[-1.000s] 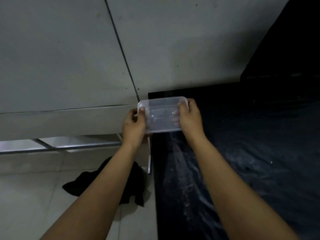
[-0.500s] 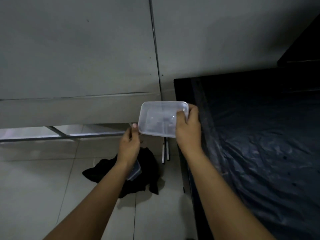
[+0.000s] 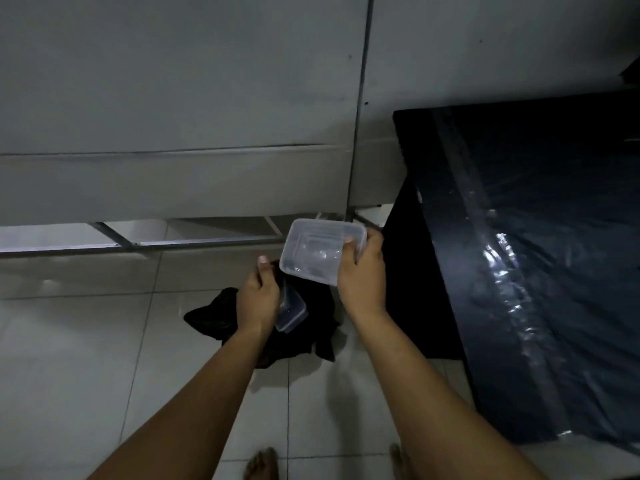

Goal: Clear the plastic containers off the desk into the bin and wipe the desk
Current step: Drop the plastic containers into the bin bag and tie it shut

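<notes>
From the head view, the right hand [image 3: 363,271] is gripping the right end of a clear plastic container [image 3: 320,249], holding it in the air beside the left edge of the black desk [image 3: 554,271]. The left hand [image 3: 258,301] is curling round a smaller clear container [image 3: 291,311]. A black cloth [image 3: 207,317] is lying on the tiled floor [image 3: 69,358] directly beneath both hands. Bare toes [image 3: 261,464] are showing at the bottom edge.
</notes>
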